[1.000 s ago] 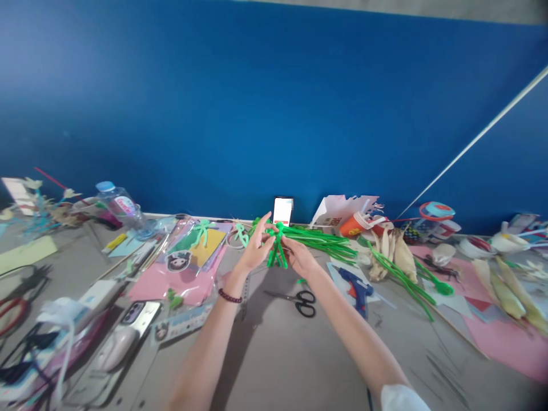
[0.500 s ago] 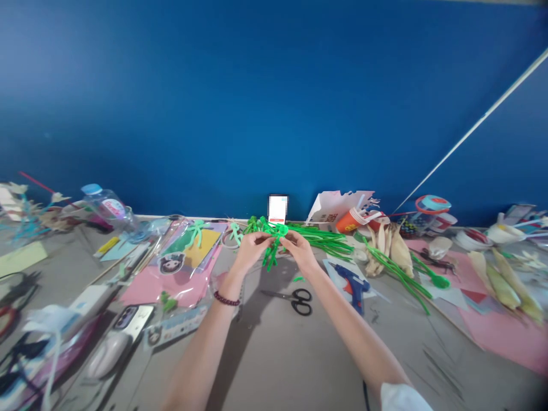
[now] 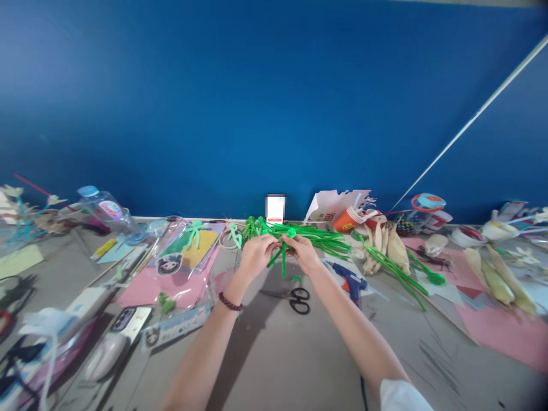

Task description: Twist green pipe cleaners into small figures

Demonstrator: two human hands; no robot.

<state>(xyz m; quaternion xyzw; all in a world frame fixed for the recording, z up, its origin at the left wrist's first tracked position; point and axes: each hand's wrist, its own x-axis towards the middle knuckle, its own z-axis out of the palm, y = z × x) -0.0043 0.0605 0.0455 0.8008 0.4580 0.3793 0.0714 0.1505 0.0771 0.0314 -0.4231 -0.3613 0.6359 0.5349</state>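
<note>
The left hand and the right hand meet near the middle of the tabletop's far edge, where it runs along a blue wall. Both have thumb and fingers drawn together, each grip pinching the fuzzy green figure between them. Its round top shows above the right fingertips and its thin legs hang below, though the fingers hide its middle.

Just beyond, a phone leans upright at the far edge, with a bundle of green stems fanning rightward from behind the hands. On the near side lie a green scrap and black-handled scissors, apart from both hands. A blue glue gun rests right of the scissors; toward the left edge lies a packet of coloured sheets.
</note>
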